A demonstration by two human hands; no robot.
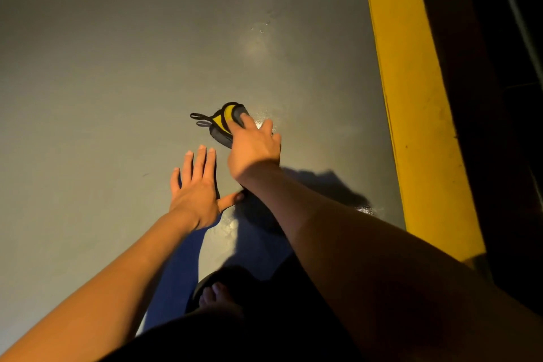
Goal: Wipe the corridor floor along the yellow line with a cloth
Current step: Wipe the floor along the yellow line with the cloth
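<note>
Right hand [254, 145] presses the small grey-and-yellow cloth [224, 120] onto the grey floor [117, 67], fingers spread over it, left of the yellow line [411, 97]. Left hand [195, 191] lies flat and open on the floor, likely bracing the crouch.

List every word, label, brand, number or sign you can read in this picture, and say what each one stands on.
None can be read.
The cloth under the right hand is grey, yellow and black with two loops; no lettering shows on it.
The yellow line is plain paint, without marks or numbers.
The grey floor, where the left hand rests flat, bears no sign.
</note>
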